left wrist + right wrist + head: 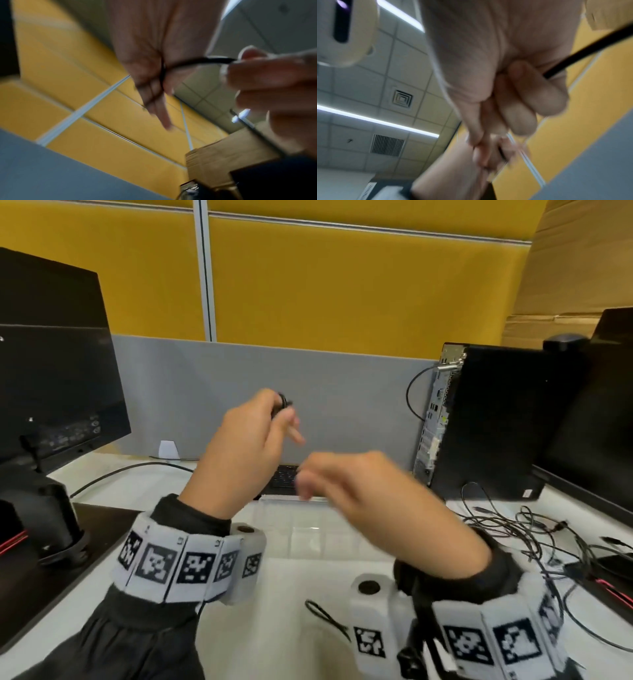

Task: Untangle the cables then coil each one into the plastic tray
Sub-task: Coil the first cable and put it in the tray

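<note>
My left hand (281, 414) is raised above the clear plastic tray (301, 537) and grips a small coil of black cable (283, 401). In the left wrist view the black cable (214, 60) is looped round the left hand (159, 94) and stretches right to the right hand (254, 77), which pinches it. My right hand (308, 484) is blurred, a little lower and right of the left. In the right wrist view the black cable (590, 46) passes through the curled fingers (539, 94) of the right hand. The tray looks empty where it shows.
A tangle of thin black cables (513, 529) lies on the white desk at right, in front of a black PC tower (479, 419). A monitor (51, 371) stands at left, a keyboard (284, 477) behind the tray. A black tie loop (325, 616) lies near the front.
</note>
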The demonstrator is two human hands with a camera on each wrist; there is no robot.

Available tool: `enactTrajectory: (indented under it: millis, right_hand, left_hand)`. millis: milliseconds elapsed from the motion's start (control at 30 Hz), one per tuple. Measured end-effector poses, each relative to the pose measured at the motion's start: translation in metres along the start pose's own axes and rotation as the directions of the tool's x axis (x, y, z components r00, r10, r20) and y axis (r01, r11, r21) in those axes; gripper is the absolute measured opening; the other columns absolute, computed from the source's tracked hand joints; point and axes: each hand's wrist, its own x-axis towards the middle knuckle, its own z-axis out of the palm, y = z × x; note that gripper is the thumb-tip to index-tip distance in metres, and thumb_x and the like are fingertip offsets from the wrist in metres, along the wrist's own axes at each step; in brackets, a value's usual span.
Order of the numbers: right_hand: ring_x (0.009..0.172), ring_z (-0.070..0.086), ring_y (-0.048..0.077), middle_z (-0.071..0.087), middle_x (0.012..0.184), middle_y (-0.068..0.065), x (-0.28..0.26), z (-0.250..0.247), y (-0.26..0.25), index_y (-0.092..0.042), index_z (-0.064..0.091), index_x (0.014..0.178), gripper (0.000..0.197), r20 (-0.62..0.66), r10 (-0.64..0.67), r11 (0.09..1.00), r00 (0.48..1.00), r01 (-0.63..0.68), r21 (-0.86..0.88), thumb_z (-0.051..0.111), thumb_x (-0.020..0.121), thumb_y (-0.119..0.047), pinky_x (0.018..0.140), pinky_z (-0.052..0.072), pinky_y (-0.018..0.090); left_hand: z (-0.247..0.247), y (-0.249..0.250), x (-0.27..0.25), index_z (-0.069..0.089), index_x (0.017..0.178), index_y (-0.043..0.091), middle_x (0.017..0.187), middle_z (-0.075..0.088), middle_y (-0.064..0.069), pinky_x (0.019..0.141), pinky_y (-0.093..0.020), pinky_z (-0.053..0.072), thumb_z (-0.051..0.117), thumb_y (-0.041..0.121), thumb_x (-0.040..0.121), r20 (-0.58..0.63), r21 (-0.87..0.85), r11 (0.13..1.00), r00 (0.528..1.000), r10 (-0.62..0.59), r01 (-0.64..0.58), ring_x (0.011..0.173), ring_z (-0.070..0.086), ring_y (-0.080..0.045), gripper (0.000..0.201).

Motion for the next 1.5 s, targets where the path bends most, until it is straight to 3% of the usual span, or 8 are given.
enactTrajectory:
  millis: [267,433,533,667,833,967,1167,1500]
  right_hand:
    - [0.059,0.051,0.01,0.063,0.072,-0.005,0.001,-0.013,0.039,-0.024,0.063,0.091,0.017,-0.689,0.05,0.999,0.723,-0.041,0.03,0.05,0.096,-0.033,0.056,0.046,0.041]
    - [0.074,0.057,0.022,0.059,0.074,-0.008,0.005,0.005,0.042,-0.032,0.052,0.094,0.022,-0.229,0.238,0.971,0.944,-0.228,0.07,0.032,0.095,-0.041,0.067,0.047,0.038]
    - [0.067,0.048,-0.004,0.051,0.067,-0.038,0.007,0.013,0.028,-0.035,0.052,0.101,0.019,0.124,0.139,0.984,0.982,-0.151,0.093,0.034,0.101,-0.029,0.066,0.036,0.022]
    - [0.072,0.053,0.008,0.055,0.073,-0.013,0.0,0.003,0.009,-0.031,0.056,0.102,0.023,0.304,0.022,0.983,0.952,-0.076,0.168,0.033,0.101,-0.031,0.07,0.043,0.025]
    - [0.051,0.043,0.004,0.047,0.052,-0.015,-0.002,-0.016,0.015,-0.018,0.062,0.086,0.022,-0.017,0.036,0.98,0.999,-0.032,0.196,0.044,0.098,-0.024,0.052,0.032,0.015]
    - [0.045,0.037,0.007,0.046,0.049,-0.005,-0.001,-0.019,0.031,-0.018,0.066,0.083,0.019,-0.302,0.088,0.981,0.949,-0.03,0.191,0.052,0.094,-0.022,0.047,0.027,0.013]
    - [0.039,0.037,0.005,0.043,0.042,-0.011,-0.011,-0.033,0.06,-0.024,0.063,0.084,0.022,-0.15,0.209,0.971,0.966,-0.188,0.145,0.045,0.096,-0.028,0.042,0.029,0.012]
    - [0.044,0.045,-0.014,0.049,0.043,-0.021,-0.043,-0.028,0.097,-0.01,0.062,0.083,0.036,0.27,0.458,0.871,0.847,-0.488,0.052,0.034,0.102,-0.025,0.053,0.035,0.005]
  left_hand:
    - [0.005,0.046,-0.015,0.059,0.07,0.01,0.049,0.054,-0.003,0.063,-0.021,0.047,0.053,0.021,0.092,0.549,-0.573,0.753,0.834,0.06,0.323,0.047,0.049,-0.011,0.025]
    - [0.014,0.049,-0.013,0.063,0.085,0.003,0.062,0.065,-0.006,0.062,-0.019,0.048,0.043,0.014,0.091,0.347,-0.81,0.53,0.933,0.09,0.25,0.057,0.059,-0.012,0.023]
    - [0.014,0.04,-0.007,0.061,0.093,0.002,0.072,0.072,-0.005,0.07,-0.021,0.052,0.037,0.012,0.099,0.124,-0.873,0.469,0.991,-0.055,0.135,0.074,0.068,-0.014,0.027]
    - [0.01,0.01,0.002,0.061,0.098,0.01,0.083,0.075,0.001,0.089,-0.028,0.049,0.034,0.02,0.1,-0.079,-0.705,0.708,0.988,-0.132,0.038,0.094,0.068,-0.016,0.029]
    - [0.01,-0.002,-0.003,0.065,0.087,0.011,0.067,0.069,0.007,0.078,-0.016,0.043,0.035,0.031,0.1,0.16,-0.009,1.0,0.987,-0.015,0.017,0.074,0.06,0.004,0.039]
    - [0.004,0.009,-0.007,0.063,0.07,0.01,0.049,0.059,0.004,0.06,-0.026,0.046,0.043,0.048,0.092,0.38,-0.167,0.981,0.925,-0.03,0.101,0.054,0.057,-0.017,0.048]
    - [-0.027,-0.017,0.001,0.057,0.068,0.007,0.054,0.052,-0.008,0.051,-0.024,0.031,0.044,0.052,0.086,0.112,0.254,0.963,0.992,0.064,-0.09,0.05,0.045,-0.015,0.051]
    - [-0.091,-0.09,0.0,0.05,0.074,0.017,0.072,0.059,-0.016,0.071,-0.052,0.051,0.033,0.068,0.087,-0.426,0.299,0.906,0.891,-0.155,0.3,0.069,0.057,-0.037,0.055]
